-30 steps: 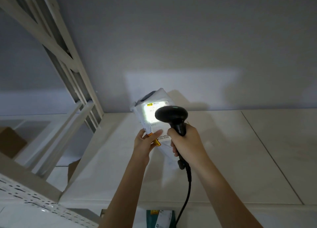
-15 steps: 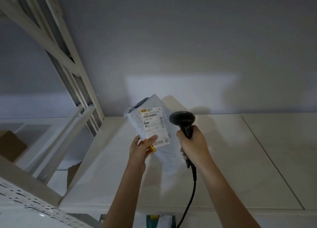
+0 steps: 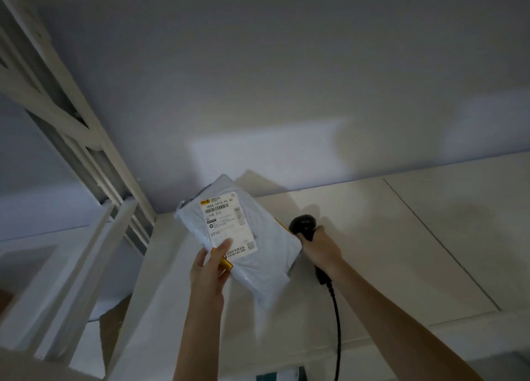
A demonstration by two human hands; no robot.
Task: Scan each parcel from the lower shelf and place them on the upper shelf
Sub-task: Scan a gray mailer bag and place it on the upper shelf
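Note:
A white plastic mailer parcel [image 3: 258,263] with a printed barcode label hangs above the upper shelf board [image 3: 401,251], tilted with its label facing me. My left hand [image 3: 209,269] grips its lower left corner, thumb on the label. My right hand [image 3: 322,248] is closed around the handle of a black barcode scanner [image 3: 303,225], just right of the parcel and partly behind its edge. The scanner's black cord [image 3: 337,329] hangs down along my right forearm.
White metal shelf uprights and braces [image 3: 86,180] stand at the left. A grey wall [image 3: 286,79] closes the back of the shelf. Brown cardboard [image 3: 110,326] shows below at the left, and a teal and white parcel [image 3: 282,376] peeks out under the shelf's front edge.
The scanner's light on the label has gone out. My right hand has drawn the scanner away to the right and lower. The parcel has shifted left and forward over the shelf.

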